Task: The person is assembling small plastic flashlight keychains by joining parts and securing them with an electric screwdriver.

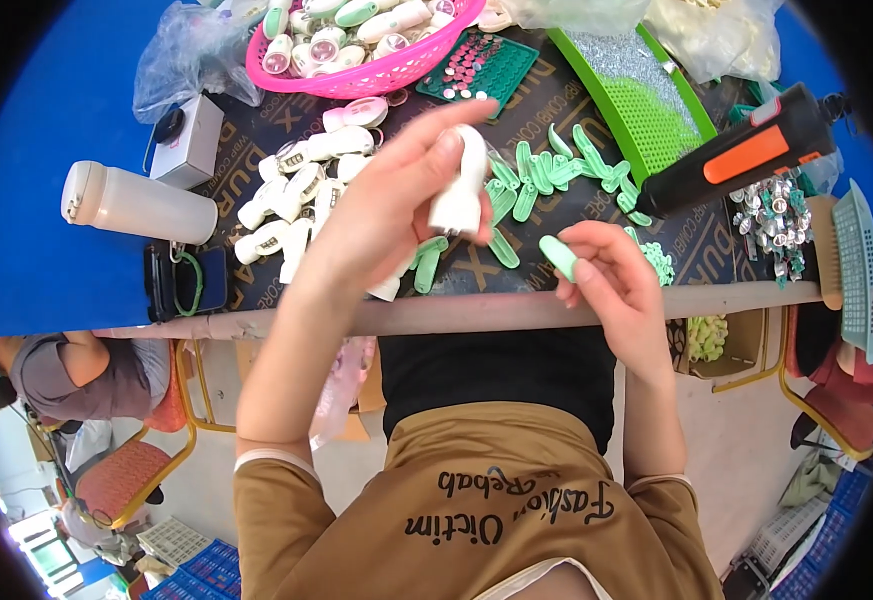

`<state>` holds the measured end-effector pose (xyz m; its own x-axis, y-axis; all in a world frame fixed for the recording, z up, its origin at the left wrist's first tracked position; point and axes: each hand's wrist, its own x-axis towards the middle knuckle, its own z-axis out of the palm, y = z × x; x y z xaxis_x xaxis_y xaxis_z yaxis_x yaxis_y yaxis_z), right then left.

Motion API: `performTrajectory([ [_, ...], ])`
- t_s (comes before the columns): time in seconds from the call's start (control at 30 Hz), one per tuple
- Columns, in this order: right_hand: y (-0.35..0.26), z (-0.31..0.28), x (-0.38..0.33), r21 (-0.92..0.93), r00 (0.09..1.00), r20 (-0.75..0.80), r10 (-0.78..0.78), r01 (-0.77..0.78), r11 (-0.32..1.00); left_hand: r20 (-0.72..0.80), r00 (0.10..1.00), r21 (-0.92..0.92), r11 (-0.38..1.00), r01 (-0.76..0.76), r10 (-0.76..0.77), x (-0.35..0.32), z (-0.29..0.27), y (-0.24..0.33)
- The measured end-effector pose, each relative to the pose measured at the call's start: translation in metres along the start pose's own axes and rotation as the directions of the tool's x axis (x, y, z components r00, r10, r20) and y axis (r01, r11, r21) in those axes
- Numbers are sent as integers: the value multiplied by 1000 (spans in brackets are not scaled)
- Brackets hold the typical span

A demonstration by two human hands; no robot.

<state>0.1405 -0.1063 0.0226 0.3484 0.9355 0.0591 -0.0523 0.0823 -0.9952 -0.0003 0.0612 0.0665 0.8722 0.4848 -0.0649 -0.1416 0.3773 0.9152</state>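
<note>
My left hand [396,195] grips a white curved plastic housing [464,180] over the table, its narrow end up and its cut end down. Lower and to the right, my right hand [616,275] pinches a small mint-green oval cover [558,257] between thumb and fingers, apart from the housing. Beneath and beyond my hands lie several loose green covers [541,170]. Left of my left forearm is a heap of white housings [301,185], some showing dark slots inside. A pile of tiny green parts [656,262] sits just past my right hand.
A pink basket [356,84] of white and green assemblies stands at the back, beside a dark green tray [516,75] of small discs. A bright green tray [611,110] holds small metal pieces. A black-and-orange power tool [736,155] juts in from the right; a white bottle [141,203] lies left.
</note>
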Motion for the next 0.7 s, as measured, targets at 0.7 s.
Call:
performTrajectory([
  [0.7,7,7,-8,387,994,-69,-83,103,916,-14,994,-470,878,91,-110,-42,32,-61],
])
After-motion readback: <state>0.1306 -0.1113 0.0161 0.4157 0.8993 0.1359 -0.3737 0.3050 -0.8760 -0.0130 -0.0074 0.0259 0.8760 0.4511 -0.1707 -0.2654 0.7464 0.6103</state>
